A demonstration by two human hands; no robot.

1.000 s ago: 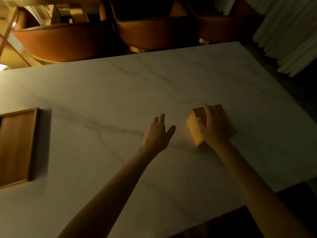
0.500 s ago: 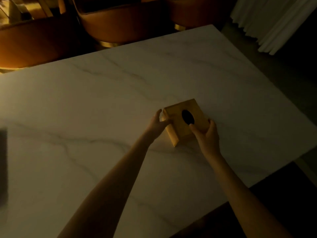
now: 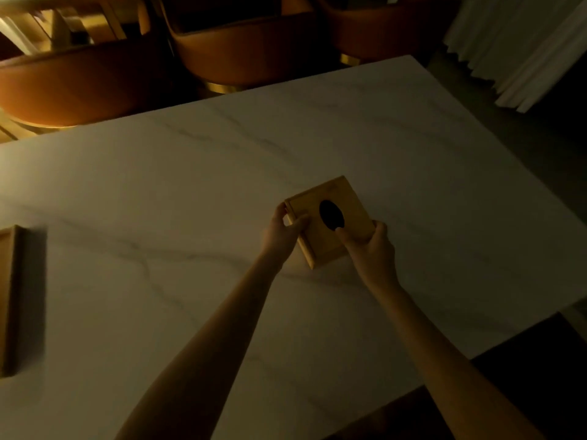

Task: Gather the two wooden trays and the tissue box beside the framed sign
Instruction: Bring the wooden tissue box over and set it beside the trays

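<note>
Both hands are on the tissue box (image 3: 330, 222), a square box of pale wood with a dark oval hole in its top face. My left hand (image 3: 281, 231) clasps its left edge, thumb on top and fingers (image 3: 280, 208) wrapped round the side; my right hand (image 3: 370, 246) grips the near right corner, thumb by the hole. It sits tilted near the middle of the white veined table (image 3: 190, 192), whether lifted I cannot tell. One wooden tray (image 3: 11, 300) lies at the far left edge, well apart.
</note>
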